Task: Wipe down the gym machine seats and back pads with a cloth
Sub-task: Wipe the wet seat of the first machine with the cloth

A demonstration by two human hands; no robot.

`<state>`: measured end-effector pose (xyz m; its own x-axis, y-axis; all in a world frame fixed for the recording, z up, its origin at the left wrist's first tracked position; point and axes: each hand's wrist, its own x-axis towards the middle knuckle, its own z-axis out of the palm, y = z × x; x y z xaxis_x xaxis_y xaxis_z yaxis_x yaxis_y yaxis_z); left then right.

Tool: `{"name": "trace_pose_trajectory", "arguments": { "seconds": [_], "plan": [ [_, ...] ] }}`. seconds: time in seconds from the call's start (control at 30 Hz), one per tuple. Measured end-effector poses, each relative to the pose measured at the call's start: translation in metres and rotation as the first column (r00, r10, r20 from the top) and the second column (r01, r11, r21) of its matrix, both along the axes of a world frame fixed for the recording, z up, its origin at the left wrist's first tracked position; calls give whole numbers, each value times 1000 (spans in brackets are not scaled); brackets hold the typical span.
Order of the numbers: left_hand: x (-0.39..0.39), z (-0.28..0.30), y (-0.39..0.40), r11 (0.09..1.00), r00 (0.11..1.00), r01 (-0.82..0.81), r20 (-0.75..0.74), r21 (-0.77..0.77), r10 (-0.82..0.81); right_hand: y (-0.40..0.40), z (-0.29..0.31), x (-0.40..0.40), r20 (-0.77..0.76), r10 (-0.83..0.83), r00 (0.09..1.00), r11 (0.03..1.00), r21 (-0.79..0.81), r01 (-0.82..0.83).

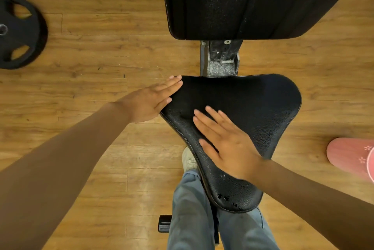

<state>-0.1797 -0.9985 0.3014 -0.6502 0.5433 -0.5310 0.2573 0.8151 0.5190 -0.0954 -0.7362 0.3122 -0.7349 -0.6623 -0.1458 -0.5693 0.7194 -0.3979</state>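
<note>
**Seat under bare hands, no cloth in sight**

Seat [242, 112], a black triangular pad with pebbled vinyl, sits in the middle of the view above the wooden floor [91, 67], its narrow end toward the person's legs [194, 219]. The back pad [232, 1] lies beyond it, joined by a metal bracket [219, 59]. The left hand [149, 102] rests at the seat's far left corner, fingers straight and together, gripping nothing. The right hand [224, 140] lies flat on the seat's near-left part, fingers spread and straight, also holding nothing.

No cloth shows anywhere, so wiping seems not to be under way; the hands look to be steadying or feeling the pad. The next move likely calls for fetching a cloth.

The back pad is cut off at the top edge, and a weight plate [18, 31] at the left. A pink object [352, 156] at the right edge cannot be identified. The frame under the seat is hidden.
</note>
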Motion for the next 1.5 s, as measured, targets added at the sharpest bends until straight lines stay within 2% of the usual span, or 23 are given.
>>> {"name": "trace_pose_trajectory", "arguments": {
  "seconds": [0.17, 0.33, 0.53, 0.67, 0.83, 1.1, 1.2, 1.27, 1.4, 1.5],
  "plan": [
    [-1, -2, -2, 999, 999, 36, -20, 1, -36, -19, -10, -13, -48, 15, 999, 1000, 9, -14],
    [-3, 2, -3, 999, 999, 29, 41, 24, -30, -60, -18, -25, -41, -60, 997, 998, 24, 61],
    [-2, 5, -2, 999, 999, 38, 25, 28, -38, -25, -5, 0, -30, 133, 991, 991, -14, -134],
    [-1, 1, -4, 999, 999, 34, 11, 40, -34, -30, -7, -6, -13, 107, 994, 992, -64, -108],
    [0, -1, -7, 998, 999, 15, 29, 60, -17, -61, -15, -28, 35, 102, 994, 994, -46, -100],
    [5, -7, -4, 995, 998, -5, -55, 95, 11, 8, 4, 7, 48, 172, 984, 985, 6, -172],
    [11, -12, 0, 993, 991, -27, -131, 111, 42, 7, 0, -1, 76, 141, 987, 990, -31, -139],
    [16, -17, 1, 993, 980, -53, -185, 101, 71, -8, -7, -17, 86, 47, 995, 997, -59, -42],
    [23, -21, 8, 991, 963, -71, -251, 109, 97, -22, -8, -17, 25, -152, 988, 988, -8, 152],
    [25, -23, 11, 991, 950, -92, -290, 100, 118, -6, 3, 17, 20, -116, 993, 993, -2, 116]
  ]
}}
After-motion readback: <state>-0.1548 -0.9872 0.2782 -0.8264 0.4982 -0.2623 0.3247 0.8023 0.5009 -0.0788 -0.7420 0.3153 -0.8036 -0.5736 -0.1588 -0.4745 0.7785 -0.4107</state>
